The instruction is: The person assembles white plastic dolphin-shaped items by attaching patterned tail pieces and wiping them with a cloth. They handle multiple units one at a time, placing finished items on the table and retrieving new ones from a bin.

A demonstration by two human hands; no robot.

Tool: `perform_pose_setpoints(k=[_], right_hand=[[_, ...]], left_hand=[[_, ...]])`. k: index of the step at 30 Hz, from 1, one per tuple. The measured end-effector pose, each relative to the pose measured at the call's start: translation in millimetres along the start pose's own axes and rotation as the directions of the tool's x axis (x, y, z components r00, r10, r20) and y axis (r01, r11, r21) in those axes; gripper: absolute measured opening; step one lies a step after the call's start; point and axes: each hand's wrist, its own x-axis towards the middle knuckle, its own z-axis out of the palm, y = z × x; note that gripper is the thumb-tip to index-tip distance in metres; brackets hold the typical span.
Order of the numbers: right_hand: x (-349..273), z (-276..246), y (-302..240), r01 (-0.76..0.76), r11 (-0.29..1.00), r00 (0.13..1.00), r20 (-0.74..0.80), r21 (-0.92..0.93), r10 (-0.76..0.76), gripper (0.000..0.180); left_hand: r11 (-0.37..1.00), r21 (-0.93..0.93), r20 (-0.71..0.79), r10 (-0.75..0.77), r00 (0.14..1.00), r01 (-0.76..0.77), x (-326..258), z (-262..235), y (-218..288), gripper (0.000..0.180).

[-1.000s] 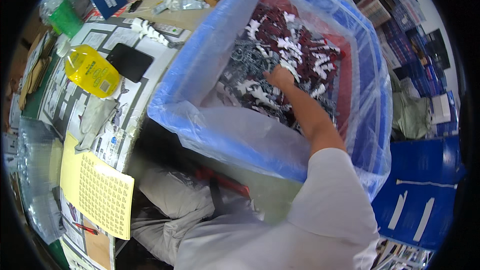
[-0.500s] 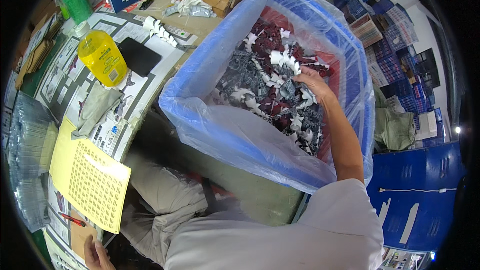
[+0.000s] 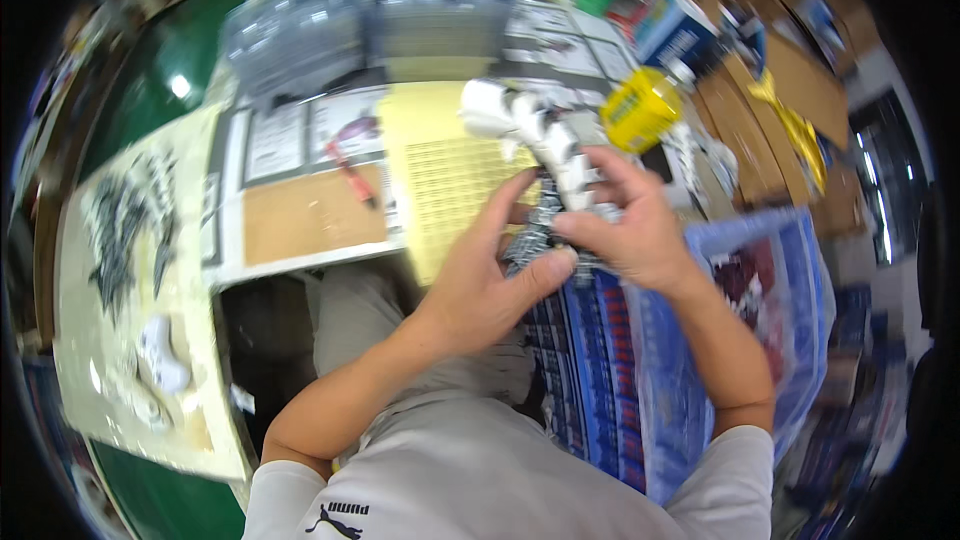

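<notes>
Grey-and-white clustered plastic parts (image 3: 545, 175) sat mid-frame, pinched between left hand (image 3: 490, 285) and right hand (image 3: 630, 225) — both closed on them. Beyond, a yellow perforated sheet (image 3: 440, 165); a loosened grip could probably scatter pieces — onto the blue-lined bin (image 3: 760, 270).

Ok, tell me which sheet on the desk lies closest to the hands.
The yellow gridded sheet: it lies right under the left hand and right hand, unlike the pale sheet with grey parts far off to the left.
</notes>
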Motion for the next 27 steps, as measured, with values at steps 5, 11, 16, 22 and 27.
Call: perform_pose_setpoints(k=[5, 11, 16, 22, 27], right_hand=[[96.8, 107.2, 24.8, -0.052, 0.976, 0.998, 0.035, 0.213, 0.046, 0.040], [153.1, 180.0, 48.3, -0.319, 0.939, 0.938, 0.187, 0.130, 0.293, 0.033], [148.3, 196.2, 23.6, 0.279, 0.745, 0.957, 0.109, -0.606, -0.269, 0.043], [131.6, 195.8, -7.4, 0.483, 0.849, 0.803, 0.496, -0.217, -0.330, 0.041], [103.0, 198.7, -11.5, 0.065, 0.974, 0.895, 0.444, -0.216, 0.039, 0.029]], left_hand=[[0.917, -0.391, -0.461, -0.274, 0.844, 0.084, -44.6, -109.9, 1.3, 0.054], [0.553, -0.788, -0.478, -0.274, 0.834, -0.270, -109.2, -195.7, -8.5, 0.062], [0.443, -0.861, -0.387, -0.248, 0.888, -0.252, -118.5, -205.3, -13.1, 0.067], [0.477, -0.879, -0.101, -0.197, 0.975, 0.005, -109.8, -199.9, -4.8, 0.069], [0.734, -0.635, -0.439, -0.083, 0.895, -0.243, -107.0, -197.5, 8.3, 0.083]])
